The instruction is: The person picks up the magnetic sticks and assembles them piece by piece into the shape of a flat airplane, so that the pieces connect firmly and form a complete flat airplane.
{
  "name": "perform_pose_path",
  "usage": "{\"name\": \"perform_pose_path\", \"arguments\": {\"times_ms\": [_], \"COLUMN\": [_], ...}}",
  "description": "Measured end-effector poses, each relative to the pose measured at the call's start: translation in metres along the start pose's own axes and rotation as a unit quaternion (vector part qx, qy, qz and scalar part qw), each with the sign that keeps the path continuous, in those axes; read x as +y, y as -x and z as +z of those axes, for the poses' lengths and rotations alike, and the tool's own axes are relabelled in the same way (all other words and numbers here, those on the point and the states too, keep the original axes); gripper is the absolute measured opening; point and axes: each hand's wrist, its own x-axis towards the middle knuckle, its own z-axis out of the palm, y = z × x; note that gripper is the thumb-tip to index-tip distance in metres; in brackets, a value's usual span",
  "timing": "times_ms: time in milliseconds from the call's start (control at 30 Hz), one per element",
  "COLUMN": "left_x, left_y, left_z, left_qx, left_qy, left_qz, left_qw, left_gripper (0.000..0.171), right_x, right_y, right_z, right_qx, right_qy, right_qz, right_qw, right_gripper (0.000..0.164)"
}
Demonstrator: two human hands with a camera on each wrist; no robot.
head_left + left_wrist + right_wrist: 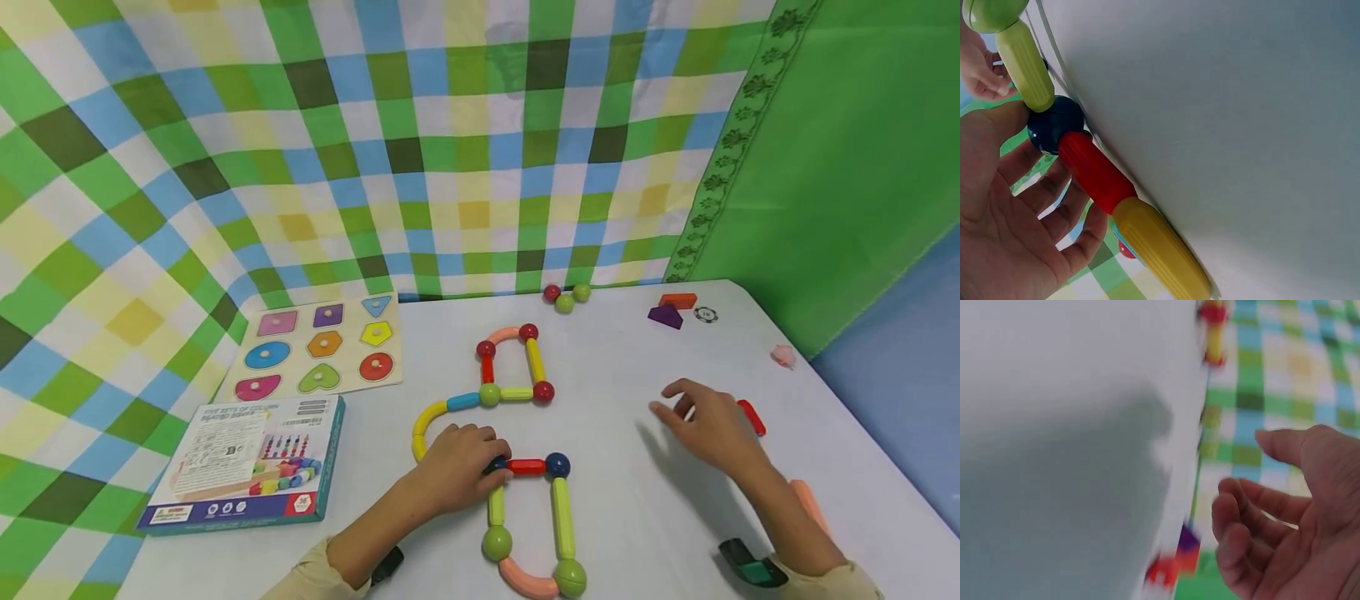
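Note:
My left hand [457, 468] pinches a dark blue ball [1059, 124] between thumb and fingers. That ball joins a red rod [527, 467], a light green rod [496, 505] and a yellow piece [1163, 253]. The red rod leads to a second blue ball [557, 465]. Below it, another light green rod [563, 518], two green balls and a pink curved rod [528, 579] form a loop. A yellow curve [425, 421] and blue rod [463, 402] run up to a smaller loop with red balls [543, 392]. My right hand [708, 425] hovers above the table on the right, holding nothing, fingers loosely bent.
At left lie a wooden shape board [386, 375] and a toy box [300, 433]. Loose balls [564, 303] sit at the back. Purple [665, 316] and orange [678, 301] blocks lie back right. A red rod [752, 417] and pink curved rod [808, 502] lie beside my right arm.

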Motion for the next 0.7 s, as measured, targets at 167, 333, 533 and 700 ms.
{"name": "perform_pose_path", "arguments": {"times_ms": [167, 333, 533, 700], "left_x": [0.003, 0.005, 0.007, 0.008], "left_y": [-0.002, -0.005, -0.004, -0.004], "left_z": [0.000, 0.001, 0.003, 0.003], "left_qx": [-0.002, 0.000, 0.006, 0.011], "left_qy": [0.003, -0.008, -0.017, -0.015], "left_qz": [0.008, 0.005, -0.008, -0.011], "left_qw": [1.0000, 1.0000, 0.9998, 0.9998], "left_gripper": [0.029, 0.028, 0.028, 0.030], "right_x": [0.040, 0.054, 0.052, 0.055], "right_y": [-0.003, -0.004, -0.001, 0.026], "right_z": [-0.018, -0.019, -0.023, -0.043], "right_qx": [0.004, -0.037, -0.042, -0.052], "right_qy": [0.051, 0.060, 0.070, 0.084], "right_qz": [0.070, 0.101, 0.101, 0.109], "right_qw": [0.996, 0.992, 0.992, 0.989], "right_gripper": [0.043, 0.041, 0.041, 0.049]}}
